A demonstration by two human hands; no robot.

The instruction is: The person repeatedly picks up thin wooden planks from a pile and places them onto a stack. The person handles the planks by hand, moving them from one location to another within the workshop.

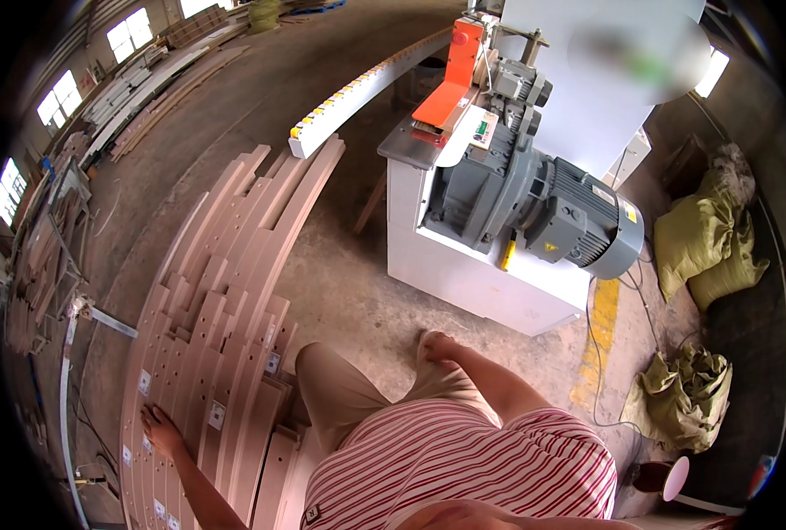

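Observation:
My left hand (161,431) lies on top of a stack of long pinkish-brown boards (200,344), fingers spread and nothing in them. The boards run lengthwise away from me on my left; many have small drilled holes, and a few carry white labels (218,414). On my trousers at the knee rests my right hand (440,346), away from the boards. Its fingers are too small and partly hidden to read. Ahead and right stands a white-cased machine (481,287) with a large grey motor (578,216) and an orange guard (450,84).
A white roller rail (322,124) stretches from the machine toward the boards' far end. Yellowish sacks (706,230) and a crumpled sack (684,397) lie at right. Cables (594,353) trail over the floor near a yellow stripe (600,327). A metal frame (68,389) stands at left.

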